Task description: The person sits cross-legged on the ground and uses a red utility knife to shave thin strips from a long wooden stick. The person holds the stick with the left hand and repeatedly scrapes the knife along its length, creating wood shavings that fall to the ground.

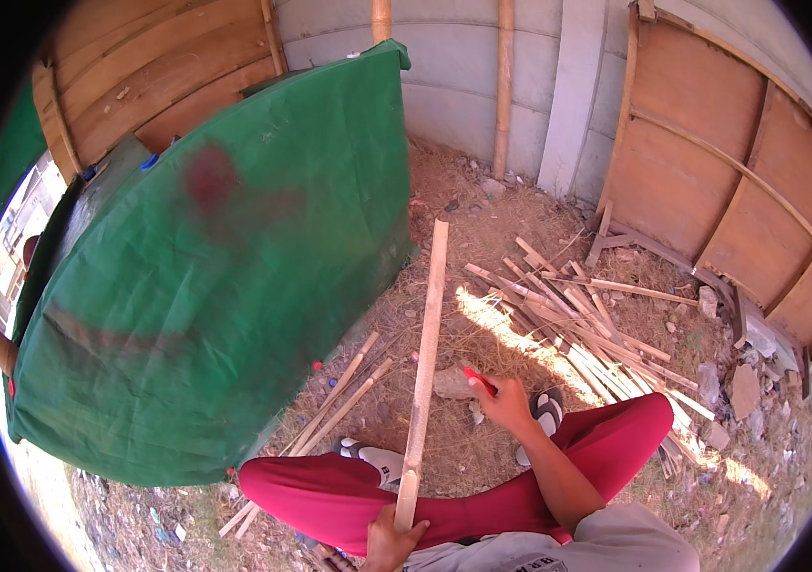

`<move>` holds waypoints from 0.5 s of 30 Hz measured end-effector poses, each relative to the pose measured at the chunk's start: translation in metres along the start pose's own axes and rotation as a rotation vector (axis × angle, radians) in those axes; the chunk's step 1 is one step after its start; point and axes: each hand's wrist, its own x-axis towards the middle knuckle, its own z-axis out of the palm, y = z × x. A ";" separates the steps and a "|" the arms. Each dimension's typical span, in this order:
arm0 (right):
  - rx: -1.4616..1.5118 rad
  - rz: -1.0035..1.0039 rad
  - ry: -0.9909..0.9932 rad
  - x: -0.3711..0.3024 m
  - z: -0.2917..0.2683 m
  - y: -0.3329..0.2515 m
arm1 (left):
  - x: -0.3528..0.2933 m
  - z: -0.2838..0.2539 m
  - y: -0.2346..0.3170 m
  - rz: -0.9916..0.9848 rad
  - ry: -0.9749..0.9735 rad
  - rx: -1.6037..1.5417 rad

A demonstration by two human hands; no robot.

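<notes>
My left hand (392, 540) is closed around the near end of a long split bamboo strip (424, 357), close to my lap. The strip slants up and away from me, its far end level with the edge of the green sheet. My right hand (506, 406) is raised over my right shin, to the right of the strip and apart from it. Its fingers are closed on a small red tool (480, 381), whose exact kind I cannot make out. Both hands are above or near my crossed legs in dark red trousers (329, 491).
A loose pile of split bamboo strips (596, 329) lies at right on dry, littered ground. More bamboo pieces (341, 393) lie by my left knee. A large green sheet (234, 286) stands at left. Wooden panels (711, 162) and a grey wall (458, 105) close off the back; stones (744, 391) lie far right.
</notes>
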 end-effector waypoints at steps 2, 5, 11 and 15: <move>0.002 0.005 -0.009 0.003 0.000 -0.004 | 0.000 0.001 -0.001 -0.005 -0.011 -0.037; 0.007 0.032 -0.028 -0.001 -0.002 -0.007 | -0.005 0.005 -0.008 0.181 0.070 -0.093; 0.015 0.018 -0.014 -0.002 -0.001 -0.008 | -0.005 0.008 -0.011 0.096 0.027 -0.059; 0.047 0.030 -0.022 -0.003 -0.001 -0.012 | 0.000 0.011 -0.019 0.053 0.047 -0.072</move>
